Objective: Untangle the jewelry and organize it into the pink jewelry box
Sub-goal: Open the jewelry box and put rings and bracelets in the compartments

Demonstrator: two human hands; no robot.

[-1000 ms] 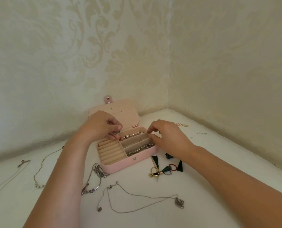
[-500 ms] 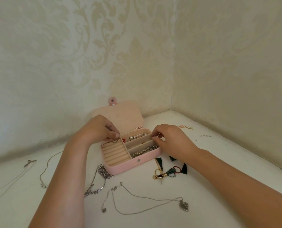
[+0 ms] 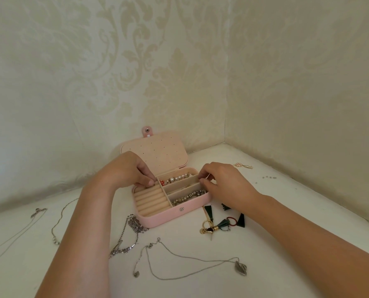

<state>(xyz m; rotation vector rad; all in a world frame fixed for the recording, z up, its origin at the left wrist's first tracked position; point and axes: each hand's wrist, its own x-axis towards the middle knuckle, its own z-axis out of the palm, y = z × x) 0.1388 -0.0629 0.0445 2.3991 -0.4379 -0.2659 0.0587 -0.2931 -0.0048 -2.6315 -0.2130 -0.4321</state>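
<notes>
The pink jewelry box (image 3: 175,214) stands open on the white table, its lid (image 3: 159,151) leaning back toward the wall. A pearl bracelet (image 3: 179,178) lies in the back compartment and a grey bead bracelet (image 3: 190,195) in the front one. My left hand (image 3: 127,168) has curled fingertips pinched together at the back of the ring rolls (image 3: 151,200), seemingly on a small ring that is mostly hidden. My right hand (image 3: 224,186) pinches a thin gold wire piece at the box's right end, over the middle compartment.
Loose on the table are a silver pendant necklace (image 3: 240,268), a chunky silver chain (image 3: 134,224), thin chains (image 3: 60,220) at the left, green tassel earrings (image 3: 220,224) right of the box, and a gold earring (image 3: 240,165) near the wall corner.
My left fingertips have dropped from the back compartment's edge down onto the ring rolls. My right hand stays at the box's right end, still pinching.
</notes>
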